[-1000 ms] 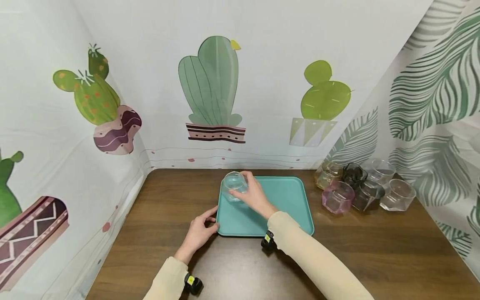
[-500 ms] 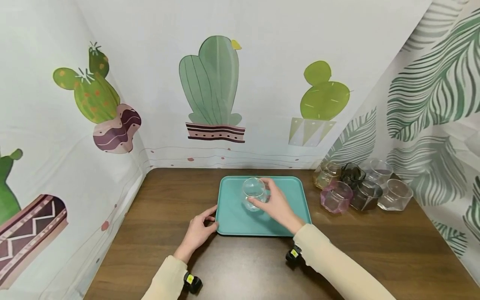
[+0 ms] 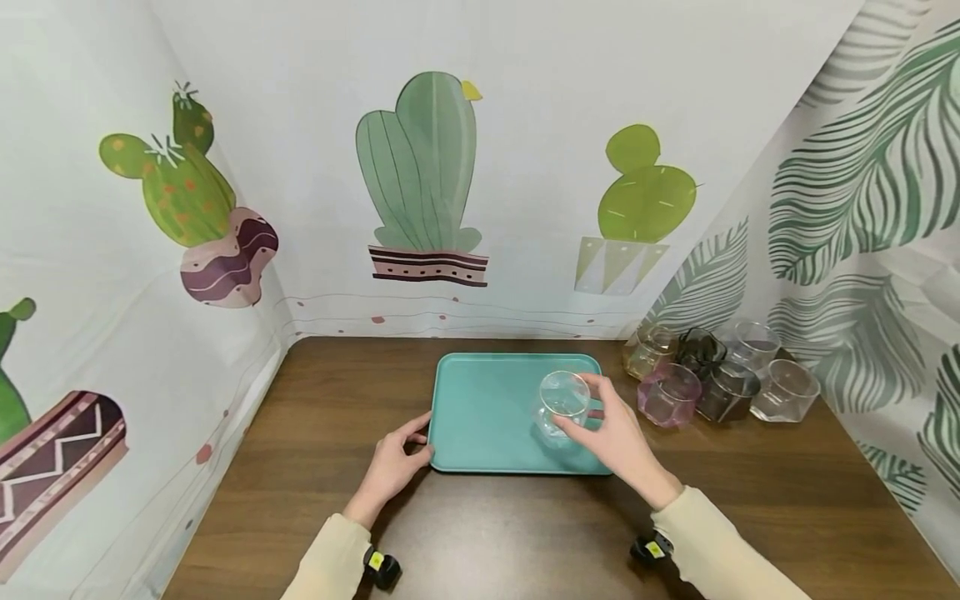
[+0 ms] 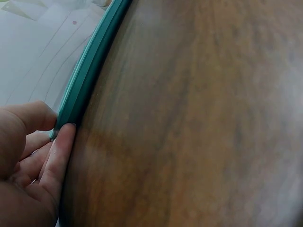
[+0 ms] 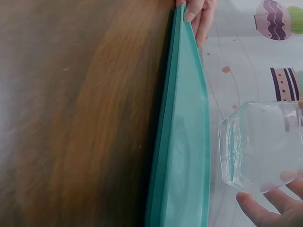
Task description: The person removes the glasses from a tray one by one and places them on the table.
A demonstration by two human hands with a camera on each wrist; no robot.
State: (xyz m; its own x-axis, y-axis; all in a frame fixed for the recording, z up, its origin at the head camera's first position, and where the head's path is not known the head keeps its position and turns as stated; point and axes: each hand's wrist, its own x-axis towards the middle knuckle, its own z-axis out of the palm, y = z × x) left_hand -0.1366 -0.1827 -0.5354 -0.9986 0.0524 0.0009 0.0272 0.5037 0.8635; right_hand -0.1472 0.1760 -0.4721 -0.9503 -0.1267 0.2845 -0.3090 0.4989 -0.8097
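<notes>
In the head view a clear glass cup (image 3: 562, 404) with a gold-toned rim is over the right part of the turquoise tray (image 3: 480, 417). My right hand (image 3: 618, 425) holds the cup upright by its side, thumb at the front and fingers behind. The right wrist view shows the cup's faceted base (image 5: 232, 151) raised off the tray, fingertips (image 5: 255, 208) along its wall. My left hand (image 3: 393, 467) grips the tray's front left corner; in the left wrist view thumb and fingers (image 4: 59, 146) meet at the turquoise rim (image 4: 90, 71).
Right of the tray stand several glass cups: an amber one (image 3: 648, 354), a pink one (image 3: 670, 396), a grey one (image 3: 727, 392), a dark one (image 3: 701, 352) and clear ones (image 3: 786, 392). Printed cloth walls (image 3: 525, 317) border the wooden table (image 3: 360, 375) behind and at both sides.
My right hand has carried the clear cup from the tray's back left corner across to its right part, slightly nearer me. My left hand has stayed at the tray's corner.
</notes>
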